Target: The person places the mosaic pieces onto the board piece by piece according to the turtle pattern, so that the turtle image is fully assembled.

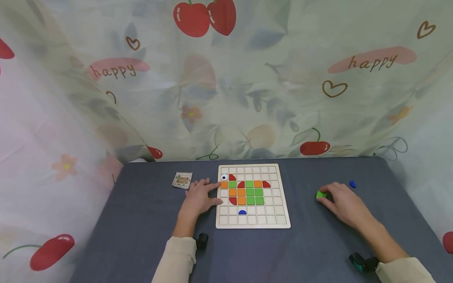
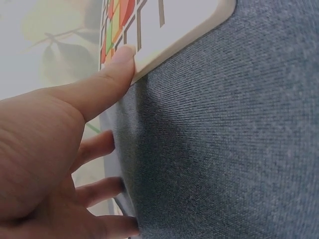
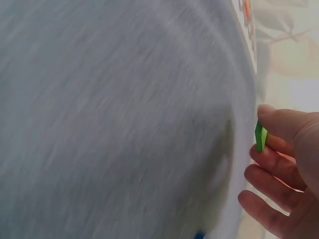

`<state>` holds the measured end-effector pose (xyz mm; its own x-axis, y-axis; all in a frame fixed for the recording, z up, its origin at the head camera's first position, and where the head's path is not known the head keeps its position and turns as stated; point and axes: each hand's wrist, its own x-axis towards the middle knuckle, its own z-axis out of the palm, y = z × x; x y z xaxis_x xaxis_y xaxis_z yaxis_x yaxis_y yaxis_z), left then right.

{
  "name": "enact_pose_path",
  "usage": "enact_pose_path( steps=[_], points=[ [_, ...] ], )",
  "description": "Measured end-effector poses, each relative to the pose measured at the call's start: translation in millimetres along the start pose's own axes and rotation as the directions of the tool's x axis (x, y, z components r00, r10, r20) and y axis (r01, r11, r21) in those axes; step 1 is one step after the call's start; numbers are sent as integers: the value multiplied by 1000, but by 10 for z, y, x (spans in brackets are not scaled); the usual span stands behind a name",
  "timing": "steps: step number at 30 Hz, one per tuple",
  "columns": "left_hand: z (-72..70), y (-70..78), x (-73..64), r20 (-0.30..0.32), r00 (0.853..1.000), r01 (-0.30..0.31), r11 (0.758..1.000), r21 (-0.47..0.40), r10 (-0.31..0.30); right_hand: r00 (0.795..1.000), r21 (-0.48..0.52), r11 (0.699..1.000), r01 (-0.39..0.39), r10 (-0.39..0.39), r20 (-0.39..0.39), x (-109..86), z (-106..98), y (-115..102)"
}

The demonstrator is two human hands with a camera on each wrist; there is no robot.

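A pale gridded puzzle board (image 1: pixel 276 219) lies on the dark grey table, with red, orange, green and blue pieces set in its squares and a round eye piece (image 1: pixel 224 177) near its upper left. My left hand (image 1: pixel 199 199) touches the board's left edge with thumb and index finger, the fingers spread; the left wrist view shows the thumb (image 2: pixel 117 69) on the rim. Off to the board's right, my right hand (image 1: pixel 345 204) pinches a green tile (image 3: pixel 260 136) between thumb and fingers, raised over the cloth. A blue piece (image 1: pixel 352 184) lies just beyond that hand.
A small pattern card (image 1: pixel 182 180) rests on the table left of the board. Behind the table (image 1: pixel 247 255) hangs a printed curtain (image 1: pixel 226 98), with more curtain at both sides. Dark wrist devices (image 1: pixel 361 262) sit at both wrists.
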<state>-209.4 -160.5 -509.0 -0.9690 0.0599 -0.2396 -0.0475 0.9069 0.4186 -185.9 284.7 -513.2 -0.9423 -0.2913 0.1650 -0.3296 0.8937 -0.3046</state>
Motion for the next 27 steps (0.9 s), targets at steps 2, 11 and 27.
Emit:
enact_pose_path(
  steps=[2,11,27],
  points=[
    [3,-1,0,1,1000,1,1000,-3,-1,1000,11,1000,4,-4,-1,47,17,-82],
    [-1,2,18,0,1000,5,1000,-2,-5,999,65,997,27,-28,16,305,200,-460],
    [16,-10,15,2,1000,3,1000,-5,-3,996,106,991,85,-89,28,570,496,-937]
  ],
)
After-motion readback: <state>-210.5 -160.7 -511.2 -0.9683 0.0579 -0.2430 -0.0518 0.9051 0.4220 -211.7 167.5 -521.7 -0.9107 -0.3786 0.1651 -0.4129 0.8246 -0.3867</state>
